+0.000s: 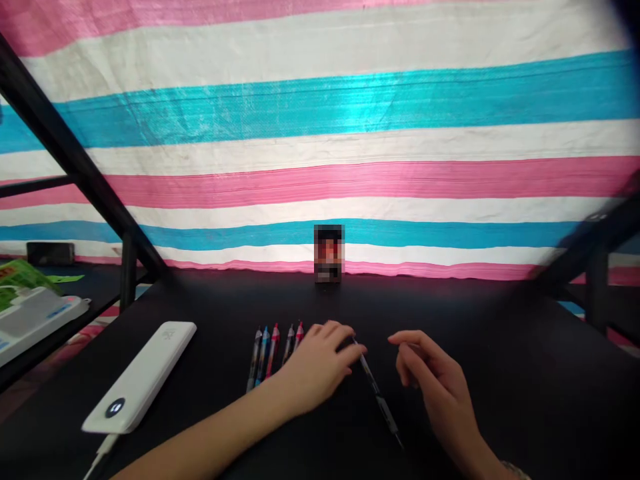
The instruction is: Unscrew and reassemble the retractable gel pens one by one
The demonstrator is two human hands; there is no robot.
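Observation:
My left hand (320,363) reaches across the middle of the black table. Its thumb and bent fingers close around the upper end of a slim pen (377,393), which slants toward me with its point at the lower right. Under and beside that hand stands a row of several pens with black, blue and red parts, among them a blue pen (263,353) and a red pen (273,350); my hand and forearm hide part of the row. To the right of the slanted pen, my right hand (440,383) hovers with loosely bent fingers apart, holding nothing.
A white power bank (143,380) with a cable plugged in lies at the left. At the table's back edge is a small blurred upright item (329,255). Dark frame bars (83,160) slope at both sides, and a striped sheet (350,187) hangs behind. A white power strip (45,313) sits far left.

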